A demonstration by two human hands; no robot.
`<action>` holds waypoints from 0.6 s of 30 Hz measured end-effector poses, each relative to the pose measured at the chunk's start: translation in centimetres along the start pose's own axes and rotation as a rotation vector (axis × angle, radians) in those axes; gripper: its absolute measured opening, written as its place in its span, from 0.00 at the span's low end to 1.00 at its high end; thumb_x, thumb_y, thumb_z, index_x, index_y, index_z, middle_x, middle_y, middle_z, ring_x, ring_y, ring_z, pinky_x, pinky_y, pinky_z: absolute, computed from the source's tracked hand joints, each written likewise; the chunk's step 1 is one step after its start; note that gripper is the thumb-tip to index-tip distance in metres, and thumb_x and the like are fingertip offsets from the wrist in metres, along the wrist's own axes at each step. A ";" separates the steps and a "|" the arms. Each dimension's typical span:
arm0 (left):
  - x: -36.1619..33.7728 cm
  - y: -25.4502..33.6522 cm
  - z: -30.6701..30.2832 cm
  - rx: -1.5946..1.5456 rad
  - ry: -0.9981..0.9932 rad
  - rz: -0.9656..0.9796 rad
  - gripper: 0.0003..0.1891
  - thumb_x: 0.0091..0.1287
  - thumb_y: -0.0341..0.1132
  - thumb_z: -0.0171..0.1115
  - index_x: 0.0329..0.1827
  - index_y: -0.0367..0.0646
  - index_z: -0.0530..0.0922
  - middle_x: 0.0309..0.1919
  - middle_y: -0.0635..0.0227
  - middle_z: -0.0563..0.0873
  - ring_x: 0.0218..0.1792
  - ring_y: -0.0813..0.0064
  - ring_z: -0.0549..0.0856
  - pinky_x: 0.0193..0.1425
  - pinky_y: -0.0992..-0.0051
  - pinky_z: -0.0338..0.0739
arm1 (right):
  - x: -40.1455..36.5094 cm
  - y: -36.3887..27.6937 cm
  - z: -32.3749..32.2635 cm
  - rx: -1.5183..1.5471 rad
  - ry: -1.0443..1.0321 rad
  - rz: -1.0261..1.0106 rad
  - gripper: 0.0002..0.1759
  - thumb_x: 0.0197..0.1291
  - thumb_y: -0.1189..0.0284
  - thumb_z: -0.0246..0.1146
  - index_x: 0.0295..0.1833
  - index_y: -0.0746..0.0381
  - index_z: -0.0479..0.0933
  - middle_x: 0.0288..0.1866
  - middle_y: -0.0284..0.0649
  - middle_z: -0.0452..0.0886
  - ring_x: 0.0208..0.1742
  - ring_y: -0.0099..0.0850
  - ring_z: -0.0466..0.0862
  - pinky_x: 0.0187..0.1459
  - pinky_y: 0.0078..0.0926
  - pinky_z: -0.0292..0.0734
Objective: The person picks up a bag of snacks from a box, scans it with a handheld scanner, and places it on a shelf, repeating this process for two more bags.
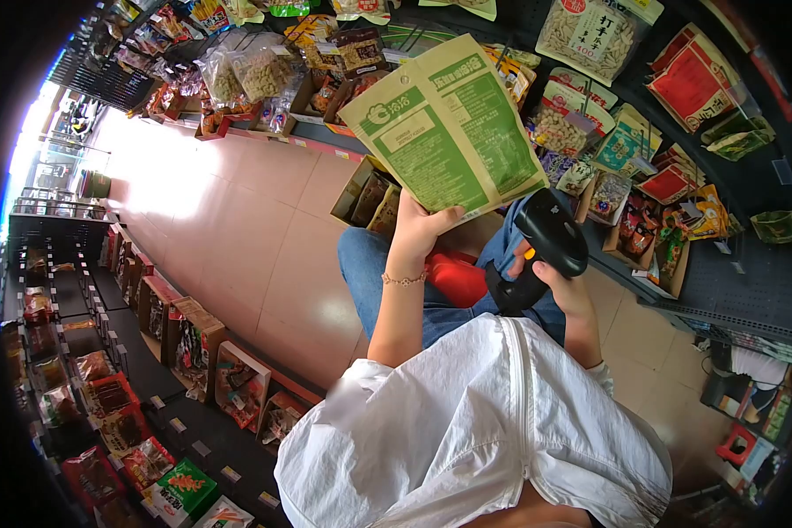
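My left hand grips the lower edge of a tan and green snack bag, thumb across its front. The bag is held up with its printed back towards me. In my right hand is a black barcode scanner, its head tilted up near the bag's lower right corner. One finger rests by the scanner's orange trigger. Below the bag, between my jeans-covered knees, shows a red object, partly hidden by my left arm and the scanner.
Shelves of bagged snacks curve along the far side, with a bag of seeds hanging there. An open carton of packets stands by my left knee. On the left, a dark shelf holds more packets. Tiled floor lies between.
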State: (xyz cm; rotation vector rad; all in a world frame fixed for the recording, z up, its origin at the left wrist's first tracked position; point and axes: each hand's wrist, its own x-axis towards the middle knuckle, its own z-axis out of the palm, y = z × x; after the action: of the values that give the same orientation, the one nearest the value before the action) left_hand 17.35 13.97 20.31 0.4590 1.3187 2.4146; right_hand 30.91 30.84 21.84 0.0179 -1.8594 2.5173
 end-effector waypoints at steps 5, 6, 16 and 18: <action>0.1 -0.2 -0.1 -0.017 -0.004 0.015 0.23 0.43 0.24 0.62 0.46 0.35 0.70 0.37 0.70 0.78 0.37 0.81 0.77 0.42 0.81 0.72 | 0.0 0.0 0.0 0.002 0.006 0.014 0.17 0.53 0.74 0.55 0.50 0.65 0.68 0.36 0.36 0.75 0.35 0.24 0.77 0.39 0.26 0.73; 0.0 -0.2 -0.1 -0.017 -0.004 0.015 0.23 0.43 0.24 0.62 0.46 0.35 0.70 0.37 0.70 0.78 0.37 0.81 0.77 0.42 0.81 0.72 | -0.1 0.0 -0.1 0.007 0.000 0.018 0.19 0.53 0.74 0.55 0.52 0.65 0.67 0.38 0.37 0.75 0.36 0.25 0.76 0.39 0.26 0.73; -0.1 -1.3 2.6 -0.065 0.016 -0.108 0.26 0.47 0.20 0.61 0.51 0.34 0.65 0.42 0.63 0.76 0.42 0.73 0.77 0.46 0.75 0.73 | 0.6 1.1 -0.8 0.698 0.109 -0.102 0.33 0.44 0.75 0.57 0.61 0.62 0.58 0.57 0.45 0.66 0.58 0.36 0.67 0.58 0.47 0.62; -0.2 -1.8 4.3 -0.088 -0.052 -0.150 0.26 0.48 0.19 0.60 0.52 0.34 0.64 0.43 0.62 0.76 0.43 0.72 0.77 0.47 0.74 0.73 | 0.4 1.6 -1.6 0.754 0.160 -0.192 0.29 0.44 0.73 0.54 0.57 0.62 0.62 0.53 0.41 0.68 0.58 0.34 0.66 0.58 0.44 0.62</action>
State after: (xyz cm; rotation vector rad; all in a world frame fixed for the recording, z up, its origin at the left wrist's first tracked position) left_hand 19.69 17.98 21.02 0.3819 1.1758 2.3106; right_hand 30.51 31.89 19.85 0.0011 -0.7327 2.7968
